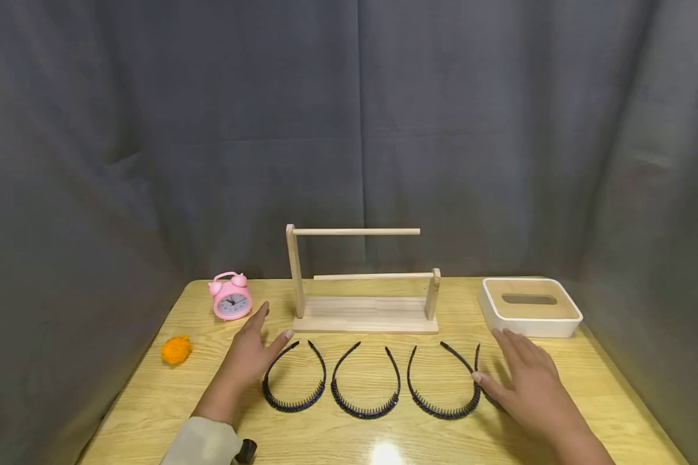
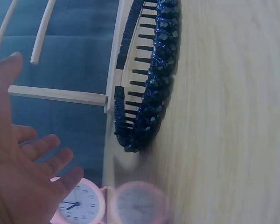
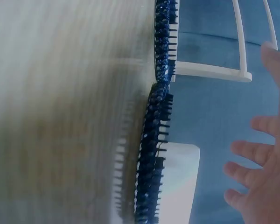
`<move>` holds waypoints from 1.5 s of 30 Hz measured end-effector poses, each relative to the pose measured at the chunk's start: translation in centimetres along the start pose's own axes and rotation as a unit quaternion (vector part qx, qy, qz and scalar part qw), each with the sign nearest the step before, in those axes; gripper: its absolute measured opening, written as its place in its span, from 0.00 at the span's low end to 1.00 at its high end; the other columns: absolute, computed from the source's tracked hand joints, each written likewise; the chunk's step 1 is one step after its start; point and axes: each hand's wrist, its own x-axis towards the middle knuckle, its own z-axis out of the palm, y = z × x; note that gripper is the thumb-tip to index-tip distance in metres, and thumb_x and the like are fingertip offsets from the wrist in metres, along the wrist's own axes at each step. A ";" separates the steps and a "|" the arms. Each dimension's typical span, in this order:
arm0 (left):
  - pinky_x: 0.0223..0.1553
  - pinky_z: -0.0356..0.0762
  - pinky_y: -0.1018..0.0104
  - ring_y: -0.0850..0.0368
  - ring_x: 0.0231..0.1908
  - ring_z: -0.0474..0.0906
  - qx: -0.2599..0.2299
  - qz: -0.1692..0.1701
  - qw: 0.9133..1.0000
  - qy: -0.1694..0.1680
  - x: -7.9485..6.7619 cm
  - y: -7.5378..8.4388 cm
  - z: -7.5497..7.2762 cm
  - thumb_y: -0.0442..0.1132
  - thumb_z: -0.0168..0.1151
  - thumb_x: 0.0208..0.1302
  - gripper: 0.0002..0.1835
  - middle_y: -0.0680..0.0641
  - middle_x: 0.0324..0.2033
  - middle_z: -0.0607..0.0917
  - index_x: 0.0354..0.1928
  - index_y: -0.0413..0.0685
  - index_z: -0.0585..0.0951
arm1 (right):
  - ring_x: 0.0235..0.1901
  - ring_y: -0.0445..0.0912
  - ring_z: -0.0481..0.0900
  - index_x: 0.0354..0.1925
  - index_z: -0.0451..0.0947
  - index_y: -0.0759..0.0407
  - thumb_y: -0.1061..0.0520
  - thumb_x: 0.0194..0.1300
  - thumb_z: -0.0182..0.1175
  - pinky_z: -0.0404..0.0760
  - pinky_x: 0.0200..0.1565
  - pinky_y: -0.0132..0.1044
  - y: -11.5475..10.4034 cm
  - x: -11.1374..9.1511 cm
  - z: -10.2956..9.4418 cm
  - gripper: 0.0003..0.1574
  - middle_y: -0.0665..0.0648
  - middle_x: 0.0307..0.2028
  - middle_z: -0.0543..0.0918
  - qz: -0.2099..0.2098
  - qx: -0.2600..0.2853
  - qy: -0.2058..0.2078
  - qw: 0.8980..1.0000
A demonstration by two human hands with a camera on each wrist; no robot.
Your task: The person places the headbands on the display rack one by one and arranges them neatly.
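Observation:
Several dark toothed headbands lie in a row on the table. My left hand [image 1: 247, 355], fingers spread and holding nothing, is beside the leftmost headband [image 1: 293, 406]. Further right come a middle headband [image 1: 365, 413] and another headband [image 1: 444, 414]. My right hand [image 1: 529, 384] is stretched out over the rightmost headband [image 1: 477, 355], hiding most of it; nothing is in its fingers. Behind the row stands a wooden rack [image 1: 365, 315] with two bare horizontal rods. In the left wrist view, beads show on a headband [image 2: 158, 60] past the spread left hand [image 2: 23, 177].
A pink alarm clock [image 1: 232, 303] stands at the back left, with an orange fluffy ball [image 1: 176, 350] in front of it. At the back right sits a white tissue box [image 1: 529, 307] with a wood-coloured lid. Grey curtains [image 1: 360, 129] enclose the table [image 1: 302, 439].

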 end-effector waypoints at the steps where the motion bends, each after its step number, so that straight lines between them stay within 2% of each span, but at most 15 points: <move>1: 0.80 0.65 0.31 0.29 0.81 0.62 -0.008 -0.003 1.000 0.002 0.3 -0.1 0.2 0.69 0.60 0.77 0.56 0.33 0.84 0.61 0.89 0.44 0.49 | 0.77 0.76 0.61 0.86 0.57 0.60 0.31 0.75 0.66 0.56 0.76 0.76 0.1 -0.1 0.0 0.58 0.76 0.79 0.66 0.000 0.005 0.000 1.000; 5: 0.76 0.72 0.34 0.29 0.77 0.69 -0.040 -0.017 0.999 0.009 1.3 -0.4 0.8 0.60 0.65 0.78 0.51 0.31 0.80 0.69 0.88 0.39 0.53 | 0.74 0.77 0.65 0.83 0.61 0.65 0.33 0.77 0.66 0.65 0.71 0.78 0.7 -0.5 -0.1 0.56 0.77 0.76 0.70 0.018 0.025 -0.010 0.999; 11: 0.75 0.76 0.38 0.32 0.75 0.74 -0.069 -0.033 0.997 -0.003 2.7 -1.3 1.6 0.56 0.68 0.77 0.48 0.32 0.77 0.74 0.86 0.39 0.59 | 0.71 0.75 0.69 0.80 0.65 0.67 0.33 0.78 0.65 0.71 0.65 0.80 1.5 -1.4 -0.3 0.52 0.73 0.70 0.78 0.056 0.041 -0.034 0.997; 15: 0.74 0.77 0.40 0.31 0.73 0.77 -0.077 -0.029 0.997 -0.010 3.3 -2.0 2.0 0.53 0.71 0.76 0.45 0.30 0.73 0.78 0.83 0.35 0.64 | 0.68 0.75 0.72 0.80 0.67 0.65 0.33 0.78 0.64 0.74 0.61 0.81 2.2 -1.9 -0.5 0.51 0.70 0.67 0.82 0.066 0.035 -0.045 0.996; 20: 0.74 0.77 0.40 0.31 0.72 0.77 -0.077 -0.024 0.997 -0.020 4.1 -2.5 2.2 0.50 0.72 0.76 0.41 0.31 0.71 0.80 0.81 0.34 0.69 | 0.67 0.76 0.76 0.74 0.76 0.64 0.36 0.76 0.68 0.77 0.61 0.79 3.0 -2.4 -0.9 0.44 0.71 0.66 0.83 0.067 0.031 -0.042 0.996; 26: 0.75 0.75 0.40 0.32 0.73 0.76 -0.090 -0.027 0.995 -0.029 4.8 -2.6 2.2 0.46 0.72 0.76 0.38 0.33 0.72 0.80 0.80 0.36 0.71 | 0.62 0.74 0.83 0.64 0.86 0.60 0.40 0.71 0.74 0.82 0.59 0.74 3.9 -2.9 -1.0 0.34 0.68 0.61 0.87 0.050 0.034 -0.031 0.998; 33: 0.76 0.75 0.40 0.35 0.71 0.79 -0.112 -0.036 0.993 -0.026 5.1 -3.1 2.8 0.42 0.74 0.74 0.32 0.36 0.69 0.84 0.76 0.40 0.78 | 0.58 0.67 0.87 0.58 0.90 0.55 0.46 0.64 0.80 0.87 0.56 0.68 4.7 -3.0 -0.9 0.27 0.61 0.56 0.91 0.058 0.038 -0.050 0.996; 39: 0.76 0.74 0.40 0.35 0.72 0.79 -0.103 -0.042 0.994 -0.017 5.4 -3.0 3.4 0.41 0.75 0.73 0.30 0.38 0.68 0.85 0.73 0.41 0.81 | 0.54 0.58 0.90 0.56 0.91 0.54 0.46 0.61 0.82 0.89 0.56 0.61 4.9 -3.3 -0.9 0.28 0.54 0.53 0.93 0.057 0.022 -0.065 0.996; 42: 0.76 0.75 0.40 0.35 0.71 0.80 -0.093 -0.044 0.995 -0.009 5.5 -2.8 3.5 0.40 0.75 0.72 0.28 0.38 0.66 0.87 0.71 0.42 0.83 | 0.53 0.55 0.90 0.57 0.91 0.53 0.45 0.60 0.82 0.90 0.55 0.58 5.1 -3.3 -0.9 0.28 0.54 0.54 0.92 0.066 0.026 -0.088 0.994; 45: 0.74 0.77 0.40 0.35 0.69 0.81 -0.088 -0.040 0.995 -0.003 5.4 -2.7 3.6 0.38 0.75 0.72 0.26 0.38 0.64 0.88 0.69 0.41 0.85 | 0.51 0.52 0.90 0.56 0.91 0.52 0.45 0.61 0.81 0.92 0.51 0.51 5.3 -3.2 -1.0 0.27 0.53 0.53 0.92 0.076 0.037 -0.110 0.990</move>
